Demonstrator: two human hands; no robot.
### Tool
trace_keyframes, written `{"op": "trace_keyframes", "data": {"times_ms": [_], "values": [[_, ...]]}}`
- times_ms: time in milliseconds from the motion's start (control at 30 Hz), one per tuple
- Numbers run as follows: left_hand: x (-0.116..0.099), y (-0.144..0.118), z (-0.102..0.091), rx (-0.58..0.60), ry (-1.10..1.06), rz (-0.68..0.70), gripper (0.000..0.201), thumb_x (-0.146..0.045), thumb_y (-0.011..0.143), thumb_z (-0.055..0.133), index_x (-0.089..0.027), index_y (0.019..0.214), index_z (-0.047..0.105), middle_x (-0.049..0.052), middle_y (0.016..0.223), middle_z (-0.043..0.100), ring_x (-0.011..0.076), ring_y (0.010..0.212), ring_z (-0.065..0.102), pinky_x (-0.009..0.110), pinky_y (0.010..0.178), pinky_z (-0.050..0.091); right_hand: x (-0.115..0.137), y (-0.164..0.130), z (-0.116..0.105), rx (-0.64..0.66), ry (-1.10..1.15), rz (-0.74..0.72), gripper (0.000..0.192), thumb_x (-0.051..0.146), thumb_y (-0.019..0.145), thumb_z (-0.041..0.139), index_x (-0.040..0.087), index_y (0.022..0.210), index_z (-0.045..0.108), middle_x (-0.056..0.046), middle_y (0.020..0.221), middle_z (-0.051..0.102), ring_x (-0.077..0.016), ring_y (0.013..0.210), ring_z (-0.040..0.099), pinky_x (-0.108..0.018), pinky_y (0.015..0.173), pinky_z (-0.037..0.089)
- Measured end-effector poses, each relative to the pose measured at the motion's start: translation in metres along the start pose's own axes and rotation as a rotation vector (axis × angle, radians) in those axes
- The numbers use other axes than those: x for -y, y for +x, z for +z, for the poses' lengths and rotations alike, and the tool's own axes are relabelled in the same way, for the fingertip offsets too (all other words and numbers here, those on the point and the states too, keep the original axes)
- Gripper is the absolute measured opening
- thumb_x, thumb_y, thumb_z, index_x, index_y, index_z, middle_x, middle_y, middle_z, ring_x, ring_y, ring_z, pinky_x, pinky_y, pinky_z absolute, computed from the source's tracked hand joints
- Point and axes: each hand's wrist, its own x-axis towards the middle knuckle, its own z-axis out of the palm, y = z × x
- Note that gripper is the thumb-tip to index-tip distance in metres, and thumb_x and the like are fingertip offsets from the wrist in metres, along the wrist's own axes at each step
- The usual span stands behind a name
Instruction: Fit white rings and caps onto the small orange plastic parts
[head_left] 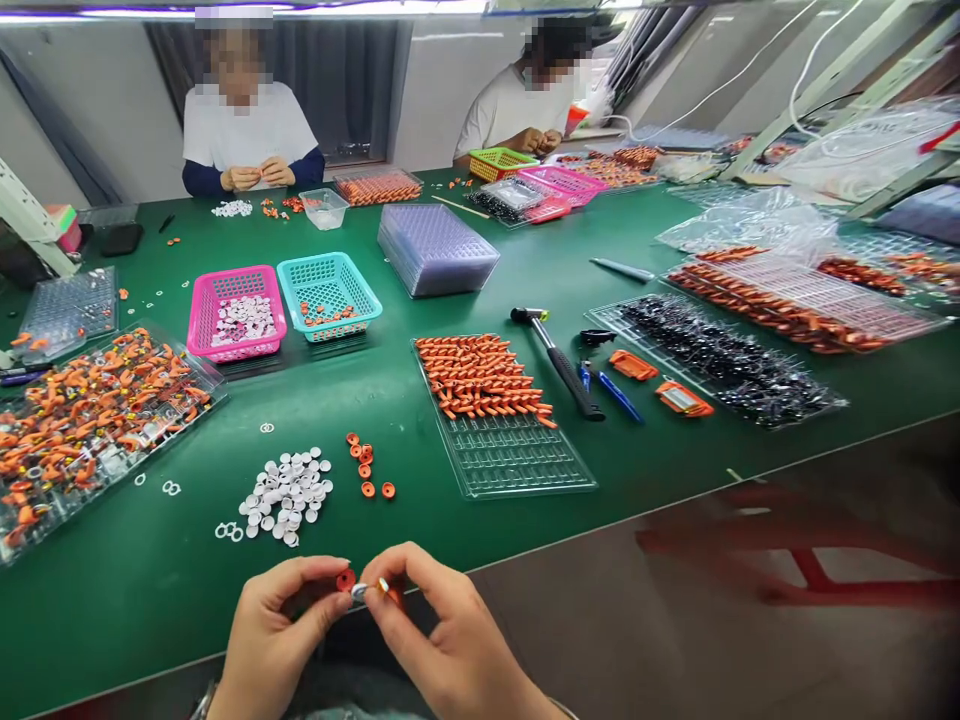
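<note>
Bench: I see a green mat (420, 320) filling most of the frame, its edge running across the lower right.
Left grip: my left hand (274, 640) pinches a small red ring (346, 579) at bottom centre.
Right grip: my right hand (450, 640) pinches a small silver-tipped piece (361, 590), touching the ring.
Nearby: white discs (287, 495) just above.
Room: two people seated at the upper edge.

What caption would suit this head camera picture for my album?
Two hands, left hand and right hand, pinch a small orange part over a green table beside white discs.
</note>
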Motion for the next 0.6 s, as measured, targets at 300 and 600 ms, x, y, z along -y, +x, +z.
{"op": "trace_keyframes", "data": {"times_ms": [300,600], "values": [[0.0000,-0.0052,0.0015,-0.016,-0.060,-0.014,0.021,-0.008,0.068,0.078,-0.024,0.082,0.081,0.000,0.075,0.081,0.0170,0.067,0.077,0.015,0.064,0.060,-0.0021,0.0096,0.0071,0.094,0.068,0.191,0.013,0.026,0.084,0.053,0.019,0.072,0.051,0.004,0.061,0.046,-0.0116,0.055,0.041,-0.024,0.051,0.034],[-0.0033,-0.0068,0.0016,-0.030,0.111,0.114,0.022,-0.009,0.070,0.077,-0.026,0.082,0.080,-0.001,0.076,0.080,0.0158,0.067,0.075,0.016,0.063,0.060,-0.0024,0.0079,0.0047,0.090,0.006,0.146,0.009,0.020,0.081,0.053,0.019,0.073,0.053,0.004,0.064,0.049,-0.0116,0.057,0.043,-0.023,0.053,0.034]]}}
